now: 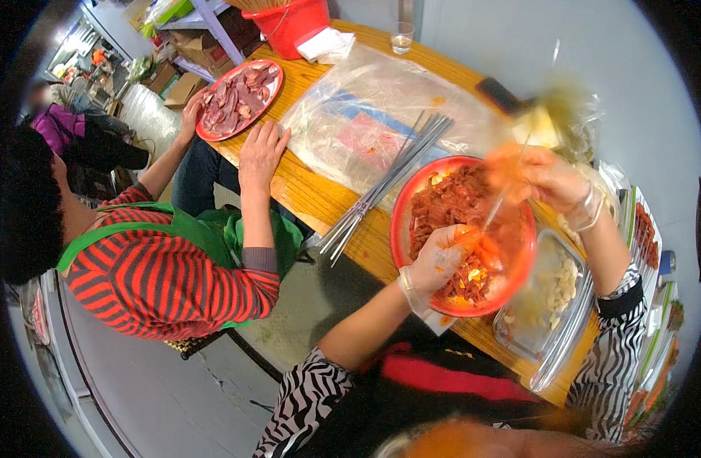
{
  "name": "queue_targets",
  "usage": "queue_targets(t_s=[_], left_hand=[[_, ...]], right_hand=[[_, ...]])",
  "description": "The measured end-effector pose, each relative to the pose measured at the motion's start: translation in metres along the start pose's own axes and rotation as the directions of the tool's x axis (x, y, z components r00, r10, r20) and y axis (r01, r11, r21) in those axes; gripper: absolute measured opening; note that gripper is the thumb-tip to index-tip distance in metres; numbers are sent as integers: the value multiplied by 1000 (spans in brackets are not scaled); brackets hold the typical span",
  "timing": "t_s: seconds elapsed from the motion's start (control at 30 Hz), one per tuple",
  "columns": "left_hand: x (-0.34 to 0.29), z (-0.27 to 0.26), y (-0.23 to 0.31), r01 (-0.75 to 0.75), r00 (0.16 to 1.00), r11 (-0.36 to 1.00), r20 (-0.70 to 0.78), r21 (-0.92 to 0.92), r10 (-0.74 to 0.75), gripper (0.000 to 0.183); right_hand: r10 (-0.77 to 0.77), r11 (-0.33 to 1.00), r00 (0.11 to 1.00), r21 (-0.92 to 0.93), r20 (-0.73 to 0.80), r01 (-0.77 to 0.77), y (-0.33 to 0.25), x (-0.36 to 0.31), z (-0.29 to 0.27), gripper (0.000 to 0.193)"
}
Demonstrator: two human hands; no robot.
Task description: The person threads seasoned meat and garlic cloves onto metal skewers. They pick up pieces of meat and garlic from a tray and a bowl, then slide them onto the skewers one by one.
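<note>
1. Two gloved hands work over a red bowl (518,263) of reddish marinated meat that stands on the near right part of the wooden counter (304,191).
2. The left hand (440,258), in a thin clear glove, is clenched on a piece of the orange-red meat (480,248) just above the bowl's near side.
3. The right hand (545,179), also gloved, hovers over the far right rim of the bowl, closed around a thin metal skewer (510,183) that slants down toward the left hand; it is blurred.
4. A bundle of bare metal skewers (385,183) lies on the counter just left of the bowl, partly on a sheet of clear plastic (343,114).
5. A clear tray (552,301) of pale pieces sits touching the bowl on its right.
6. At the far left, another person in a red striped top and green apron rests both hands at a red plate (240,98) of sliced raw meat; one of that person's hands (260,153) lies flat on the counter near the plate.
7. A red bucket (293,23) and a small glass (401,37) stand at the far end of the counter.
</note>
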State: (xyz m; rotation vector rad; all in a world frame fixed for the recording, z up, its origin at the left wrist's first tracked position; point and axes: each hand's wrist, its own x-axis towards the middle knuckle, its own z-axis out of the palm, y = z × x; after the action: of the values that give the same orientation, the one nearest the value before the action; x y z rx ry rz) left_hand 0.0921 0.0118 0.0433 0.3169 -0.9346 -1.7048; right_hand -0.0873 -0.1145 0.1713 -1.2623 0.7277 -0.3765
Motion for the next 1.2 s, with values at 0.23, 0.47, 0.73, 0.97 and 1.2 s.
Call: queue_targets(t_s=[0.23,0.47,0.73,0.97,1.2], left_hand=[[4,-17,-6,80,963,944,-270,321,11,10],[-1,-28,-13,11,965,825,-221,565,138,10],[-1,-31,-8,-39,957,774,-198,633,211,10],[-6,-36,-10,-47,949,739,-201,672,243,14],[-17,-41,5,-110,837,682,-303,723,456,12]], right_hand=[[-99,-469,884,-762,-457,-446,14,57,-102,52],[-201,-664,888,-609,-414,-434,100,95,-215,26],[-176,-692,933,-635,-313,-344,124,106,-258,20],[-225,93,832,-861,-508,-500,4,131,-134,31],[-208,519,976,-838,68,169,72,263,9,30]])
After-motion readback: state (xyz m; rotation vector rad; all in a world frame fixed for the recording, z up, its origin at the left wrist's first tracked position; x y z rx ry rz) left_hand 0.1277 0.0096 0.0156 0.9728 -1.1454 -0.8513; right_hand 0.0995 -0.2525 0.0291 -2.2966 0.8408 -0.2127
